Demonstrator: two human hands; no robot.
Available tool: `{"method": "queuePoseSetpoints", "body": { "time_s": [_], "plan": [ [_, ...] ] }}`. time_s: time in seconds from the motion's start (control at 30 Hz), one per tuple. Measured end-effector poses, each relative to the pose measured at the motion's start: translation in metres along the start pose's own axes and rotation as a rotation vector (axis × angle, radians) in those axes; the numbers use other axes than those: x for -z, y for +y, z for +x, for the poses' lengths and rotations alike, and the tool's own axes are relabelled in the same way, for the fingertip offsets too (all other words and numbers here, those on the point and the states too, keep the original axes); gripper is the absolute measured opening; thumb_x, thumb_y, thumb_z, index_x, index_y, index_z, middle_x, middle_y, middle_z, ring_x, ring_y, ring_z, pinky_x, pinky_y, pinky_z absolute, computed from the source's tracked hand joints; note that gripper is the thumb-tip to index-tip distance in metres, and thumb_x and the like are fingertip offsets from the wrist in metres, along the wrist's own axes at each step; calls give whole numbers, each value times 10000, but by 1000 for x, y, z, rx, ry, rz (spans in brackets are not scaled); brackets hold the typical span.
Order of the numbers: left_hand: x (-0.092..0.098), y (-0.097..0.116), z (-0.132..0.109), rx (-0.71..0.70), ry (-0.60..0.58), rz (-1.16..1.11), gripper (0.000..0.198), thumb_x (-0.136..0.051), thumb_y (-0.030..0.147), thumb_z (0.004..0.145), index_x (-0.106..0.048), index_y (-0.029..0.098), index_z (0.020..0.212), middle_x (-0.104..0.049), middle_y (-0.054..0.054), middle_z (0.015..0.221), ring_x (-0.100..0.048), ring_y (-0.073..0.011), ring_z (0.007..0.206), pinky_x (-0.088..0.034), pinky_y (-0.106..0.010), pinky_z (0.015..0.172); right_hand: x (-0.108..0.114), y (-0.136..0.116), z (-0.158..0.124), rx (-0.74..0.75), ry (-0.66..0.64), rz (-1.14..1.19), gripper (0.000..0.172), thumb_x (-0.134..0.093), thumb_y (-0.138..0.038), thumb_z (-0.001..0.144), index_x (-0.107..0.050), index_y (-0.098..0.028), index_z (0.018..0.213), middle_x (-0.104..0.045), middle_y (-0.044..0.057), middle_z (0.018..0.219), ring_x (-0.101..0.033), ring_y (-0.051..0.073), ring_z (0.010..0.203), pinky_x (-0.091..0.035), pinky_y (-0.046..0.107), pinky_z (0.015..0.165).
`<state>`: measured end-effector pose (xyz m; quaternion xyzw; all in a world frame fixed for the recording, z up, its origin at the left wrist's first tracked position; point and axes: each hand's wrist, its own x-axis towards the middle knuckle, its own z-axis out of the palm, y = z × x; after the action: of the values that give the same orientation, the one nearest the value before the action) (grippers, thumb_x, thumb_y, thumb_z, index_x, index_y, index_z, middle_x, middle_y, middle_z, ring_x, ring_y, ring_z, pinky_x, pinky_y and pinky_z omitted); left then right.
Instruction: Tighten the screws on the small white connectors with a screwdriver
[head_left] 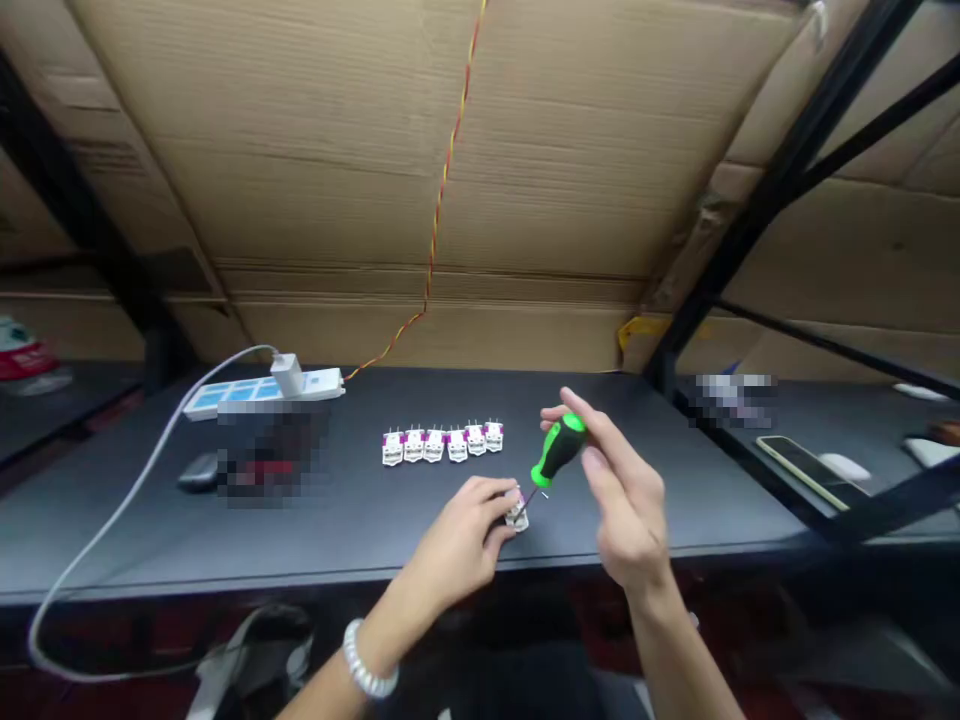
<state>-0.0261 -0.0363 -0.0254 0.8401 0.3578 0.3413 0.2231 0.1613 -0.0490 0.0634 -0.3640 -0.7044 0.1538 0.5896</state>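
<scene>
Left hand (461,540) pinches small white part (517,514) near tabletop (360,530) front edge; right hand (626,500) clamps green screwdriver (558,451), tip on part; slip risk: tip may jab fingers, part skid off edge

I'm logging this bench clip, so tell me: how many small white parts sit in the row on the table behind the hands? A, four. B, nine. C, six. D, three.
C: the row of small white parts counts six side by side, apart from the seventh part that the left hand holds under the tip of the green-handled screwdriver in the right hand.
</scene>
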Motion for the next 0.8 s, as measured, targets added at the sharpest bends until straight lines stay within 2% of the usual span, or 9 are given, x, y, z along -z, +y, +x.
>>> {"method": "queuePoseSetpoints", "body": {
  "time_s": [0.07, 0.13, 0.2, 0.3, 0.37, 0.5, 0.6, 0.7, 0.8],
  "plan": [
    [0, 0, 0, 0, 4, 6, 358, -651, 102, 967, -720, 220, 1297, -699, -102, 1391, -640, -268, 1271, -549, -477, 1135, 1, 1, -1, 2, 20, -1, 419, -442, -334, 1089, -640, -285, 1455, -641, 107, 1290, -650, 281, 1144, -533, 476, 1006],
    [-1, -1, -1, -3, 5, 4, 379, -654, 97, 961, -713, 229, 1312, -697, -96, 1394, -637, -262, 1276, -546, -472, 1139, 1, 1, -2, 10, 92, -90, 354, -617, -367, 1020, -713, -281, 1350, -614, 98, 1235, -646, 263, 1040, -550, 448, 930],
    [-1, -1, -1, 0, 12, -2, 387, -652, 98, 963, -707, 232, 1323, -692, -91, 1401, -631, -256, 1285, -541, -465, 1145, 1, 2, -2, 8, 128, -149, 367, -723, -324, 960, -724, -291, 1326, -617, 80, 1186, -644, 242, 984, -549, 419, 888],
    [-2, -1, -1, 1, 10, -5, 367, -657, 115, 970, -708, 211, 1321, -695, -96, 1398, -627, -259, 1284, -538, -455, 1148, 3, 3, -2, -11, 63, -91, 411, -543, -289, 1058, -630, -300, 1460, -677, 82, 1211, -669, 258, 1084, -540, 434, 964],
    [-2, 0, -2, -2, 5, 0, 354, -667, 128, 971, -712, 197, 1315, -699, -102, 1394, -629, -265, 1278, -538, -451, 1147, 5, 4, -3, -4, 43, -72, 419, -475, -306, 1080, -617, -288, 1474, -684, 90, 1242, -666, 270, 1129, -529, 455, 1004],
    [0, 1, -2, 10, -2, 11, 359, -670, 124, 968, -712, 203, 1315, -695, -97, 1401, -631, -266, 1281, -534, -448, 1151, 6, 3, -7, 17, 141, -184, 404, -738, -324, 943, -713, -268, 1342, -647, 87, 1202, -646, 260, 1048, -542, 422, 936],
    [0, 2, -2, 16, -6, 22, 358, -674, 127, 967, -710, 196, 1317, -691, -96, 1412, -627, -264, 1286, -535, -439, 1151, 8, 3, -15, -33, 145, -111, 460, -638, -298, 1015, -625, -288, 1475, -677, 84, 1204, -665, 248, 1058, -554, 409, 936],
    [1, 3, -1, 5, -10, 23, 339, -664, 135, 976, -713, 196, 1306, -694, -95, 1407, -630, -259, 1283, -535, -435, 1151, 13, 5, -21, -49, 130, -50, 494, -496, -304, 1083, -517, -298, 1576, -682, 93, 1284, -669, 260, 1143, -538, 444, 1010],
    [3, 5, -1, 17, -12, 25, 336, -653, 129, 980, -715, 205, 1302, -699, -96, 1399, -630, -259, 1290, -535, -444, 1151, 17, 7, -19, -7, 145, -155, 482, -644, -351, 1014, -619, -283, 1491, -628, 105, 1316, -645, 273, 1134, -538, 452, 996]
  ]
}}
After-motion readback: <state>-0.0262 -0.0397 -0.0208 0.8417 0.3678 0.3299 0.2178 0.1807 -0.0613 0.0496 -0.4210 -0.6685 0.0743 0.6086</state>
